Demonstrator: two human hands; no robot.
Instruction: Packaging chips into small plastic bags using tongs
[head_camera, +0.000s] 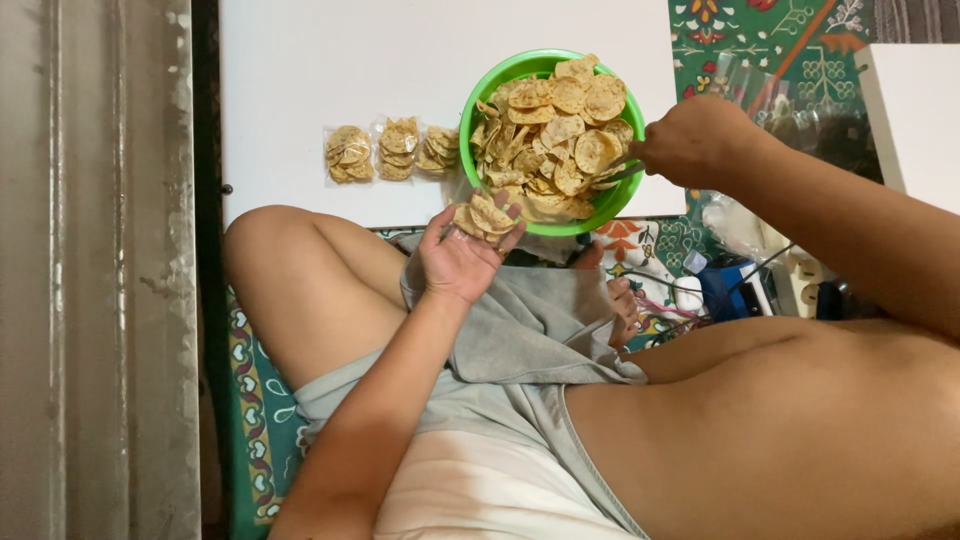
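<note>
The left hand (462, 258) is turned palm up just at the near rim of the green bowl (483, 92), its grip cupped loosely half open around a small stack of round crackers (485, 216) that rests on the fingers; I cannot tell whether a clear bag surrounds the stack. The right hand (692, 140) is at the bowl's right rim, its grip closed around a thin tool, probably tongs or a spoon (622, 171), whose tip pokes leftward into the heaped crackers (555, 130) in the bowl. So the heap lies just left of the right hand and just beyond the left palm, with the right hand already in contact through the tool. Three filled clear packets of crackers (392, 152) lie in a row on the white table (330, 60), left of the bowl, well apart from both hands.
</note>
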